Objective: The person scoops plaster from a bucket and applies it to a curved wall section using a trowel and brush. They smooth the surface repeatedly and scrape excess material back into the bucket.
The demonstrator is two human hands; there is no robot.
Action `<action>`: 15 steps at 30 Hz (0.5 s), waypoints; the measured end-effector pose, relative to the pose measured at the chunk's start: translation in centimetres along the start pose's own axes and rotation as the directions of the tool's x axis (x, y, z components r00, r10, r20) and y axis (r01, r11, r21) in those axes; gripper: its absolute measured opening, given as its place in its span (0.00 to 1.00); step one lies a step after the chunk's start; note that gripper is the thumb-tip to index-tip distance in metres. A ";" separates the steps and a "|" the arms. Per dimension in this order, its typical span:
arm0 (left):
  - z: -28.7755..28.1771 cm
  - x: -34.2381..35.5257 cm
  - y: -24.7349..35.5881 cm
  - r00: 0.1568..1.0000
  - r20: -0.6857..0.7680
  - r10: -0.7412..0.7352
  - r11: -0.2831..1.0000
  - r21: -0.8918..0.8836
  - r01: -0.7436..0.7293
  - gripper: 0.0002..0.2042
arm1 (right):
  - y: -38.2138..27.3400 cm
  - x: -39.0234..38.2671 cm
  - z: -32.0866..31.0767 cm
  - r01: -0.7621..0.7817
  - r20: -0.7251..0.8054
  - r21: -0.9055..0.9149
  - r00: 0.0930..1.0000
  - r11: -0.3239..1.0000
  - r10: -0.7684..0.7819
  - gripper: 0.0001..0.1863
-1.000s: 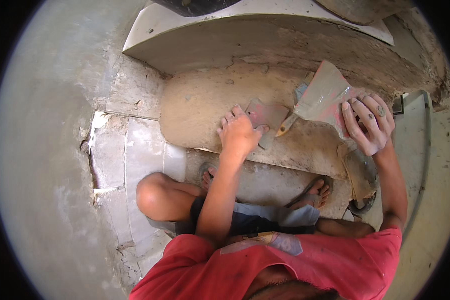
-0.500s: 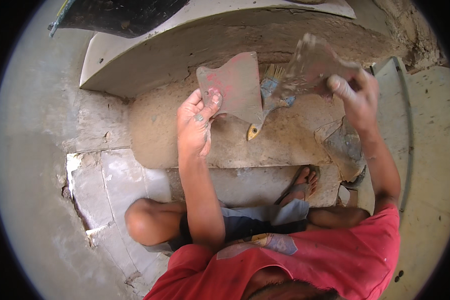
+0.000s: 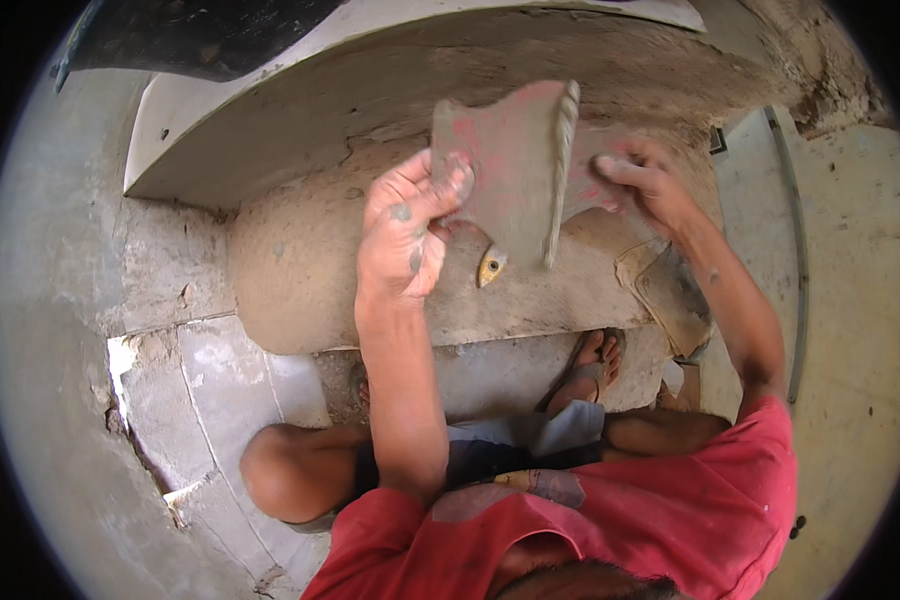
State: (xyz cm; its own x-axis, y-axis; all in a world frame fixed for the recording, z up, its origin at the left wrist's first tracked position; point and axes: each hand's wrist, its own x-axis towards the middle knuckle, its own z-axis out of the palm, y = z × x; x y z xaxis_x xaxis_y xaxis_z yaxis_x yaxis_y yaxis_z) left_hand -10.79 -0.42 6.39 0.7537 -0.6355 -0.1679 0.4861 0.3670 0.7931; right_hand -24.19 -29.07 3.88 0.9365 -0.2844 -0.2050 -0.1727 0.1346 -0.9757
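My left hand grips a flat scraper plate smeared with grey paste and red streaks, held upright above the ledge. My right hand holds a second, similar plate by its right part, thumb on the face. The two plates overlap, and a thick bead of paste runs along the left plate's right edge. Below them the yellow tip of a tool handle with a hole lies on the dusty ledge; the rest of that tool is hidden behind the plates.
A black container sits on the white-edged upper step. A crumpled brown sheet lies at the ledge's right end. Cracked tiles border the left wall; a pale board stands at right. My legs and sandalled feet are below.
My left hand has lifted its plate from the ledge and turned it face toward me. My right hand has swung its plate over, lastly moving it down and left behind the other.
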 end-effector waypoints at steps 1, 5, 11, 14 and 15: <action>0.0 0.2 0.5 0.999 -0.039 0.016 0.999 0.041 -0.014 0.08 | -0.5 -0.8 -0.1 0.059 -0.130 -0.169 0.988 0.984 -0.082 0.14; 0.8 0.6 0.1 0.967 -0.256 -0.002 1.000 0.009 0.005 0.08 | -2.3 -3.3 0.6 0.449 0.194 -0.894 0.356 -0.015 -0.914 0.15; 1.6 0.2 -2.9 0.981 -0.139 -0.137 0.971 -0.216 0.105 0.09 | -0.7 -1.7 3.3 0.537 0.487 -0.794 0.282 -0.284 -0.827 0.22; 1.0 -0.4 -2.5 0.974 -0.185 -0.132 0.972 -0.217 0.091 0.11 | 0.5 -1.5 2.8 0.579 0.487 -0.771 0.265 -0.266 -0.833 0.26; 0.9 -0.5 -2.4 0.981 -0.166 -0.100 0.972 -0.229 0.060 0.11 | 0.7 -1.5 2.4 0.557 0.490 -0.785 0.292 -0.271 -0.821 0.26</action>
State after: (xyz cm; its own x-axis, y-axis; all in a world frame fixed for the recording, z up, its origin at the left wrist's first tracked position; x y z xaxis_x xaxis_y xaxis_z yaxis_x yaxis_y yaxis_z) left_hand -12.70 -1.58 5.10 0.7642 -0.5472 -0.3415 0.6191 0.4737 0.6263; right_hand -24.98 -26.28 3.65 0.5647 0.2719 0.7792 0.3285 -0.9402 0.0900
